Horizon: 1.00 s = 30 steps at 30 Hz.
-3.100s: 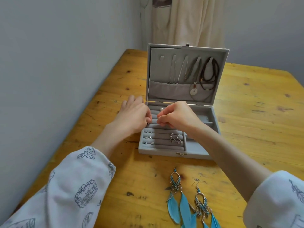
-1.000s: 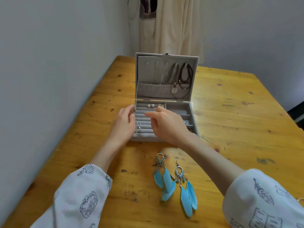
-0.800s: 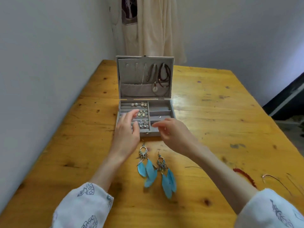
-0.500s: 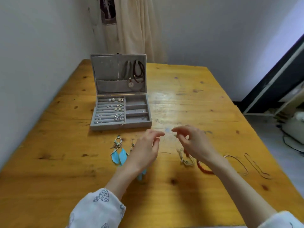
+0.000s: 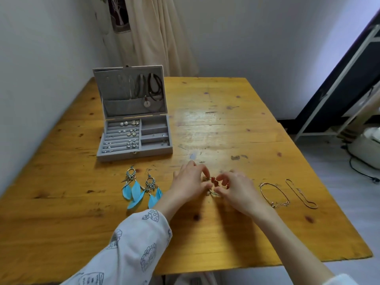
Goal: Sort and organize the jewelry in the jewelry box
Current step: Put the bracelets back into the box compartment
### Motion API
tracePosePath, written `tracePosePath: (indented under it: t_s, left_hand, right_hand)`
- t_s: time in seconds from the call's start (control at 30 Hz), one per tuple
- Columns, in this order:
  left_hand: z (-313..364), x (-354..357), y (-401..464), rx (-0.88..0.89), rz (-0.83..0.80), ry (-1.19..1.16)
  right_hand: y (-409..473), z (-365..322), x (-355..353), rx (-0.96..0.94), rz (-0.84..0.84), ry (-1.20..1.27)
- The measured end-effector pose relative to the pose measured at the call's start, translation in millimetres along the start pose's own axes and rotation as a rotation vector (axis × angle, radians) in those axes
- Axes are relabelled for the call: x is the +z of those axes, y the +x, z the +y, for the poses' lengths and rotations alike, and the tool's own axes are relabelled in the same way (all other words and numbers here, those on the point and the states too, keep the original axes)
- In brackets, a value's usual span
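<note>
Left hand (image 5: 190,183) and right hand (image 5: 236,189) close together low over the wooden table (image 5: 226,124), curled fingers of both pinching a red-beaded piece of jewelry (image 5: 214,181) between them; its full shape hidden by the fingers. Just left of the left hand, a pair of blue feather earrings (image 5: 141,190) flat on the wood. Right of the right hand, a thin gold bracelet (image 5: 274,195), then a second fine chain (image 5: 301,194) beyond it. Farther back and to the left of the hands, well apart from them, the grey jewelry box (image 5: 134,130), lid upright, dark cord necklaces (image 5: 150,87) hung inside it, small stud earrings (image 5: 128,133) in the left-hand rows of the tray.
</note>
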<state>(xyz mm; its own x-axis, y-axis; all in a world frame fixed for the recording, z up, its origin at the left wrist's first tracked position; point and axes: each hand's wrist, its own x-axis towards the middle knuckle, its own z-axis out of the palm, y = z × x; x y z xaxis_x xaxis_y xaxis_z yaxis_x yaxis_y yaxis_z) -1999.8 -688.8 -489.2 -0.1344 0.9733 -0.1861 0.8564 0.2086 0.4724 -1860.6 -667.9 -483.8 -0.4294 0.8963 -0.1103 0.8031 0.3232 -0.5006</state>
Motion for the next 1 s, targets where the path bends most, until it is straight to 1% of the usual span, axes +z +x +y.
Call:
tracePosePath:
  t_s: [0.13,0.2,0.33,0.43,0.5,0.53,0.6,0.63,0.73,0.77,0.8,0.87,1.0]
  left_hand:
    - [-1,2,-2,0.041,0.010,-0.012]
    - [-2,0,-6,0.070,0.023,-0.101]
    - [-6,-13,-12,0.061,-0.050,-0.427]
    - [-8,-18,-16,0.005,-0.100,-0.705]
    - [-6,-20,-18,-0.041,-0.124,-0.904]
    - [-6,-23,-19,-0.066,-0.141,-1.021]
    - [-8,-29,-22,-0.101,-0.155,-1.214]
    - [-10,-33,-22,-0.118,-0.147,-1.276]
    - [-20,-44,-23,-0.171,-0.095,-1.443]
    - [-24,-49,-23,-0.177,-0.075,-1.468]
    - [-29,-55,-23,-0.183,-0.048,-1.462]
    - [-42,-69,-21,-0.209,0.029,-1.394]
    - [-69,-97,-11,-0.271,0.155,-1.189]
  right_hand:
    - [2,7,-2,0.021,0.101,0.021]
    - [3,16,-8,0.036,0.104,-0.043]
    - [3,29,-12,0.069,0.064,-0.149]
    - [3,31,-9,0.075,0.042,-0.182]
    - [5,29,-8,0.049,0.029,-0.149]
    - [7,26,-9,0.044,0.030,-0.075]
    - [11,19,-15,0.076,0.013,0.183]
    - [13,14,-18,0.104,-0.023,0.361]
    - [19,0,-26,0.151,-0.215,1.062]
    - [21,-5,-28,0.153,-0.263,1.248]
    - [24,-12,-30,0.146,-0.291,1.366]
    - [34,-26,-29,0.124,-0.299,1.433]
    - [57,-58,-25,0.090,-0.308,1.415]
